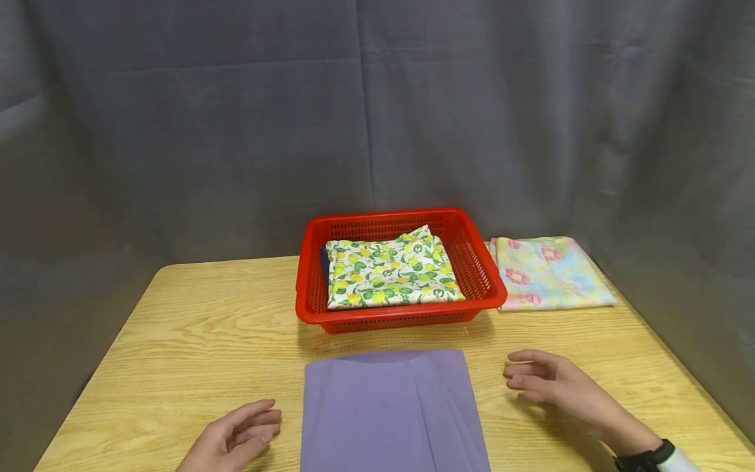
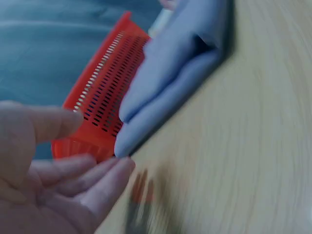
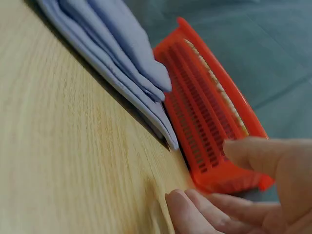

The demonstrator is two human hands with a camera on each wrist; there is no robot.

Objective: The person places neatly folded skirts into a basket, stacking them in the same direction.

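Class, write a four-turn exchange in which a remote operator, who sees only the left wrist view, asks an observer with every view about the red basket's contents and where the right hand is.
Operator: I see only the outside of the red perforated basket. What lies on top inside it?
Observer: A white cloth with a lemon print.
Operator: Is the right hand touching the lavender cloth?
Observer: No, the head view shows it apart from that cloth, off to the cloth's right.
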